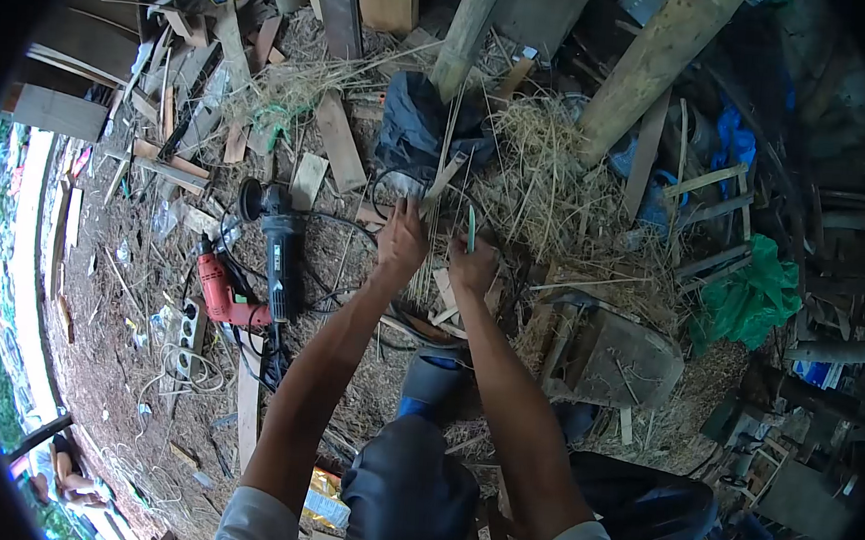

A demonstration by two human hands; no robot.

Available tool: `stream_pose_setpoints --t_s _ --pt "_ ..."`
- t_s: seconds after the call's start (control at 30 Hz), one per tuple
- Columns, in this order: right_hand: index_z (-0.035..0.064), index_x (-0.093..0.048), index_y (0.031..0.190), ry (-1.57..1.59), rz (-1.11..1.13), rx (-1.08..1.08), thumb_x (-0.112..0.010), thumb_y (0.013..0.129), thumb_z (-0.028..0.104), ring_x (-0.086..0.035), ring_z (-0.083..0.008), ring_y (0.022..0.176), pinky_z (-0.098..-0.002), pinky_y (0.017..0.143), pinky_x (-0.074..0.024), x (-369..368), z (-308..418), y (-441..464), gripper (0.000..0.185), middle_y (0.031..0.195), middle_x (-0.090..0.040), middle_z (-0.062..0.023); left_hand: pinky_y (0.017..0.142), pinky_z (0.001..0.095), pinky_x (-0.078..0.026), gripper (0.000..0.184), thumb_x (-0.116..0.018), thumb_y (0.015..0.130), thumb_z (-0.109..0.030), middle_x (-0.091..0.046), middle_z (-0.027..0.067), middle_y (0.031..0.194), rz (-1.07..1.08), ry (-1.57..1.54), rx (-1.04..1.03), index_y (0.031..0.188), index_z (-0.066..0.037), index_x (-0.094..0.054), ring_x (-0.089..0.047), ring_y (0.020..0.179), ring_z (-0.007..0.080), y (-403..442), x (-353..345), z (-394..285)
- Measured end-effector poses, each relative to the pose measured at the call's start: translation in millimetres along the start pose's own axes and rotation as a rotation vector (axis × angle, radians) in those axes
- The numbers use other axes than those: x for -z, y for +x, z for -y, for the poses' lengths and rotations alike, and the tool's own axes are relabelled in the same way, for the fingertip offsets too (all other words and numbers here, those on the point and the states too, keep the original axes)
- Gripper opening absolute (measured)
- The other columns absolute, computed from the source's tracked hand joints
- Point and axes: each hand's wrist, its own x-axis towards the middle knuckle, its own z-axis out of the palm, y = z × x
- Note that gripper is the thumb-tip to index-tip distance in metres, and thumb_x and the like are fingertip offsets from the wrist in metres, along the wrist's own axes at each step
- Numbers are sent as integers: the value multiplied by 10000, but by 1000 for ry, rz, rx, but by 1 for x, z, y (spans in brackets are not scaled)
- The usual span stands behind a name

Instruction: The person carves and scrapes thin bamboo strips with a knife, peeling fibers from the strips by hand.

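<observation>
My left hand (404, 238) reaches forward with its fingers stretched out and close together, beside a bundle of long thin straw-like strips (437, 195). A short pale wooden piece (446, 175) lies just beyond its fingertips. My right hand (472, 267) is closed around a slim pale-green tool (471, 229) that points away from me; whether it is a knife cannot be made out. The strips run between my two hands. Beyond them sits a crumpled black plastic bag (413, 118), with a dark cable looping in front of it.
To the left lie an angle grinder (280, 249), a red drill (218, 283) and a power strip (187, 338). Dry straw (541, 157) is heaped at right, near wooden posts (658, 60). A grey dustpan-like tray (619, 361) and green plastic (755, 293) lie at right. Wood scraps litter the ground.
</observation>
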Motion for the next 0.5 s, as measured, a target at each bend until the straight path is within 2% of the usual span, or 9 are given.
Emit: stream_pose_setpoints --t_s 0.1,0.2,0.27,0.3,0.37,0.4,0.43,0.47,0.5 --pt "38 -683 897 14 -35 18 -671 798 186 -648 -346 775 -437 684 -499 -6 -9 7 179 812 -667 -178 721 484 -494 372 -590 814 -152 -569 254 1052 5 -7 12 1141 -17 -472 -569 914 445 2 0 1" --pt "30 -677 909 86 -49 56 -672 794 156 -648 -342 776 -425 681 -496 -3 -6 7 170 817 -665 -184 709 498 -490 278 -578 811 -138 -598 238 994 34 -63 58 1053 -14 -525 -571 879 456 9 14 -7" --pt "26 -673 916 142 -69 105 -671 793 142 -646 -342 775 -419 681 -493 -1 1 1 169 814 -662 -189 673 459 -497 209 -574 804 -137 -619 213 894 77 -57 29 969 -9 -571 -616 777 389 10 34 -13" --pt "23 -667 919 135 -57 147 -654 811 148 -642 -335 764 -421 677 -489 5 10 -3 165 798 -655 -182 673 459 -497 209 -574 804 -137 -619 213 894 67 -52 23 969 -9 -571 -616 777 389 11 46 -16" --pt "20 -661 921 133 -55 197 -636 830 153 -638 -328 752 -422 673 -486 24 27 -9 163 782 -649 -174 613 405 -488 244 -565 821 -146 -645 185 843 214 -430 335 1005 6 -615 -637 751 289 14 74 -22" --pt "18 -648 925 155 84 122 -611 860 171 -631 -290 698 -403 626 -483 36 38 -12 170 773 -642 -154 599 338 -467 224 -553 843 -165 -647 128 807 312 -648 504 972 3 -625 -615 732 189 16 84 -15" --pt "17 -634 928 178 222 53 -586 891 190 -624 -251 643 -383 578 -481 51 57 -18 184 763 -636 -133 599 338 -467 224 -553 843 -165 -647 128 807 300 -649 484 972 3 -625 -615 732 189 16 95 -13" --pt "22 -603 965 381 337 -35 -511 953 268 -554 -148 516 -315 464 -435 71 73 -28 263 746 -613 -86 622 320 -470 221 -536 851 -152 -640 102 797 323 -778 446 991 -4 -620 -601 734 162 14 107 -14" --pt "22 -603 965 390 330 -11 -511 953 268 -554 -148 516 -315 464 -435 94 91 -37 263 746 -613 -86 645 301 -473 220 -519 858 -138 -634 75 788 345 -907 405 1010 -11 -616 -587 736 136 14 119 -19"
